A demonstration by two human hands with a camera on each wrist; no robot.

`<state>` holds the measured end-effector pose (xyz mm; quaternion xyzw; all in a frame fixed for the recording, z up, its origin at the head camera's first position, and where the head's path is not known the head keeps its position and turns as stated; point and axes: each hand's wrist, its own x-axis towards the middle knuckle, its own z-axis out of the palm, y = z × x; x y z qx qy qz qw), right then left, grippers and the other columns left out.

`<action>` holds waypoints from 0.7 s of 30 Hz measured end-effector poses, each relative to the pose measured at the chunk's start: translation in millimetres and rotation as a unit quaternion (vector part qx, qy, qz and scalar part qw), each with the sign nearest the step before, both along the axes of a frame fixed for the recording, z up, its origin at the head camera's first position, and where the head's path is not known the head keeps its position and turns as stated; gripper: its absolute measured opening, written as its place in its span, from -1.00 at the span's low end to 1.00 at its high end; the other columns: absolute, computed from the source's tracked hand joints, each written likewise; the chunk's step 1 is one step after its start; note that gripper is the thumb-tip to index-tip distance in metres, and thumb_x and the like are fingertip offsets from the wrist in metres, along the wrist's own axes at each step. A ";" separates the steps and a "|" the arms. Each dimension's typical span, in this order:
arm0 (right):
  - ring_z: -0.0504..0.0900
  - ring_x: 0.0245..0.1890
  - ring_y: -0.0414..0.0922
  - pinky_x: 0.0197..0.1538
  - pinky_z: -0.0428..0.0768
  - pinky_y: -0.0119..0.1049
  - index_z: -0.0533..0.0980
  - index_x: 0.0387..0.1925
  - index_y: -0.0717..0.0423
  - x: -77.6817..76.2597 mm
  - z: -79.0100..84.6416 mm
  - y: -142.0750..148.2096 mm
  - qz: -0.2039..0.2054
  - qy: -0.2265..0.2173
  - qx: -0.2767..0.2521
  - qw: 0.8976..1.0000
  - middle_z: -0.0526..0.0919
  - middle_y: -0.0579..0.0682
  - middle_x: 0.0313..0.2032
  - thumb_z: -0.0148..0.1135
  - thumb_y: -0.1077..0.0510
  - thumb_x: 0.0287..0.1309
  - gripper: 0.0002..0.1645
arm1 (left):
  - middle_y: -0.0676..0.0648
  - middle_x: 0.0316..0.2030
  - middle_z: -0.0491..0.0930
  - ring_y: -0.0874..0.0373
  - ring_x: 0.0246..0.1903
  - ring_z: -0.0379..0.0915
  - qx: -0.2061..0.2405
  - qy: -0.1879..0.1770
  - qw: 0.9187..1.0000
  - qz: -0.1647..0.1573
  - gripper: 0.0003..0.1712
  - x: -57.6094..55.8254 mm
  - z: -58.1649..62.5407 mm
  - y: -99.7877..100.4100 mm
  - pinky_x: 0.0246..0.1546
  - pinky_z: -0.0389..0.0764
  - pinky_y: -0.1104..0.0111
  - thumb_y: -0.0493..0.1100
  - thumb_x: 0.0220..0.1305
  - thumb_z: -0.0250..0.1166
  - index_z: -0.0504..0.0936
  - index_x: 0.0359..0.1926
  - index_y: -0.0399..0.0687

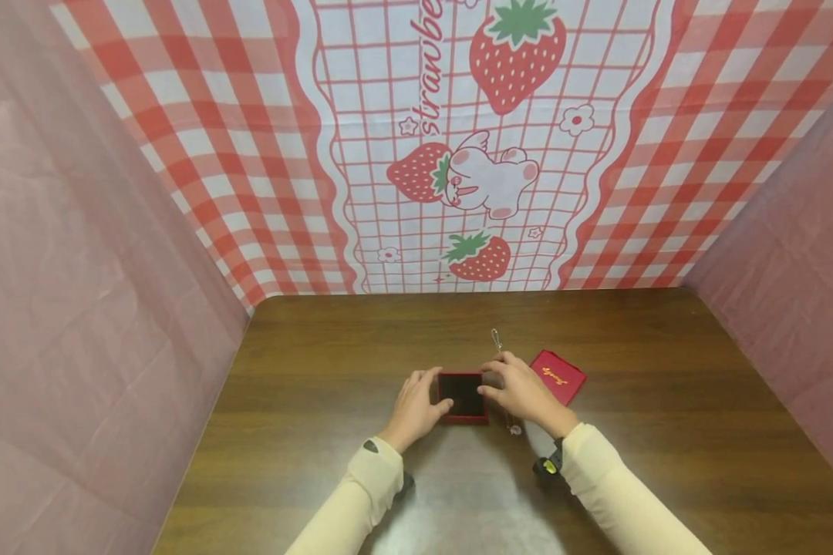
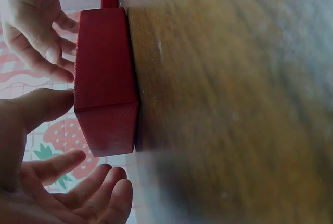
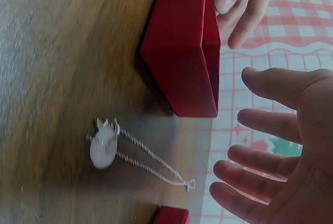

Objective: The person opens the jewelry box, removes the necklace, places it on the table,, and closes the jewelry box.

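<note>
A small red box (image 1: 463, 420) with a black inside sits open-topped on the wooden table. My left hand (image 1: 415, 405) is at its left side, thumb tip right at the upper edge in the left wrist view and the other fingers loosely bent beside it. Over the box's right edge hovers my right hand (image 1: 524, 391), fingers spread and apart from the box in the right wrist view. Beneath the right hand lies a silver chain necklace (image 3: 151, 154) with a pale round pendant (image 3: 103, 148); from the head, the hand hides part of the chain.
Right of the necklace, a red lid (image 1: 561, 376) with gold lettering lies flat on the table (image 1: 319, 478). A strawberry-print checked cloth (image 1: 451, 123) hangs behind the table, and pink curtains (image 1: 76, 308) flank both sides.
</note>
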<state>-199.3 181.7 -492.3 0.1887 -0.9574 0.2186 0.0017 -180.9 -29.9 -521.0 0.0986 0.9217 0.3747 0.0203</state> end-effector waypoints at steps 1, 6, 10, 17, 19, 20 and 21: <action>0.57 -0.04 0.09 -0.01 0.58 0.07 0.61 0.00 0.14 -0.5 -0.1 1.7 0.000 0.004 0.000 1.000 0.57 0.16 -0.03 0.41 0.02 0.09 -0.54 | -0.24 0.12 0.49 -0.15 0.11 0.43 0.001 -0.002 1.000 -0.001 -0.28 0.0 0.1 -0.1 0.15 0.45 -0.01 -0.06 0.13 0.40 0.40 0.31 -0.08; 0.57 -0.05 0.10 -0.03 0.56 0.07 0.62 -0.04 0.15 -1.2 1.5 8.5 -0.008 0.019 -0.003 1.000 0.59 0.17 -0.05 0.41 0.03 0.08 -0.57 | -0.27 0.17 0.46 -0.17 0.15 0.41 0.011 -0.005 1.000 -0.011 -0.23 0.6 1.0 -1.3 0.18 0.42 -0.05 -0.03 0.13 0.40 0.37 0.34 -0.09; 0.56 -0.02 0.13 0.01 0.55 0.09 0.62 -0.04 0.17 -1.1 2.9 12.4 -0.011 0.018 -0.008 1.000 0.59 0.19 -0.04 0.41 0.04 0.07 -0.57 | -0.27 0.23 0.43 -0.19 0.21 0.37 0.017 -0.004 1.000 -0.024 -0.21 0.1 -0.4 -3.4 0.23 0.39 -0.06 0.02 0.14 0.39 0.36 0.35 -0.10; 0.55 0.02 0.17 0.03 0.54 0.15 0.60 0.00 0.20 -1.5 1.6 19.3 -0.023 0.007 -0.012 1.000 0.57 0.22 0.01 0.40 0.04 0.09 -0.53 | -0.26 0.33 0.33 -0.21 0.31 0.28 0.020 -0.018 0.999 -0.045 -0.12 0.2 -3.0 -5.8 0.30 0.32 -0.08 0.11 0.13 0.39 0.29 0.39 -0.12; 0.55 0.02 0.18 0.04 0.53 0.15 0.60 0.01 0.20 -1.1 1.7 20.9 -0.028 0.007 -0.014 1.000 0.57 0.23 0.01 0.40 0.03 0.08 -0.51 | -0.27 0.34 0.31 -0.22 0.32 0.27 0.016 -0.019 0.998 -0.052 -0.09 0.7 -2.8 -6.4 0.30 0.32 -0.08 0.14 0.11 0.40 0.28 0.39 -0.14; 0.55 0.02 0.18 0.05 0.53 0.15 0.60 0.02 0.21 -1.2 1.7 21.7 -0.029 0.007 -0.014 0.999 0.57 0.23 0.01 0.40 0.03 0.09 -0.51 | -0.26 0.35 0.31 -0.21 0.33 0.26 0.013 -0.021 0.998 -0.054 -0.08 0.8 -2.4 -6.6 0.31 0.31 -0.08 0.14 0.11 0.40 0.28 0.39 -0.13; 0.55 0.02 0.18 0.05 0.52 0.15 0.60 0.02 0.21 -1.2 1.7 22.5 -0.031 0.007 -0.015 0.999 0.57 0.23 0.01 0.40 0.03 0.08 -0.50 | -0.26 0.35 0.30 -0.21 0.33 0.25 0.011 -0.023 0.998 -0.055 -0.07 1.1 -2.0 -6.9 0.32 0.31 -0.07 0.15 0.10 0.41 0.27 0.40 -0.13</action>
